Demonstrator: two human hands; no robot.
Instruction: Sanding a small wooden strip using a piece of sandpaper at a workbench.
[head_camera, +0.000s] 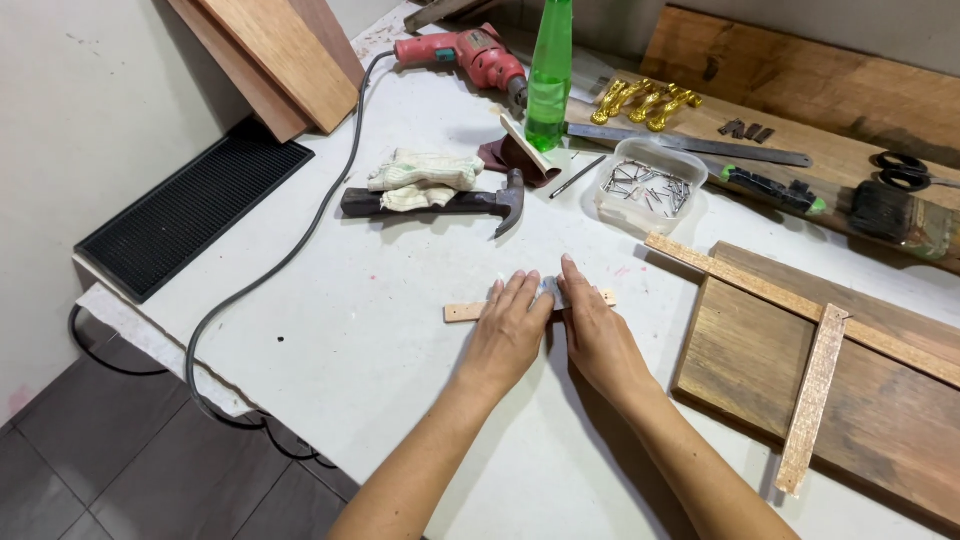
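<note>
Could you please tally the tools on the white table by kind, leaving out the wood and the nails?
Hammer: 1
Red electric drill: 1
Scissors: 1
Paintbrush: 1
Total: 4

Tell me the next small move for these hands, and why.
Probably rub the grey pad along the wooden strip. Both hands, left and right, already press on the strip, and the pad sits between their fingertips.

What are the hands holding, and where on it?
Both hands, left and right, press a thin wooden strip flat on the table, gripping its middle; its ends stick out.
</note>
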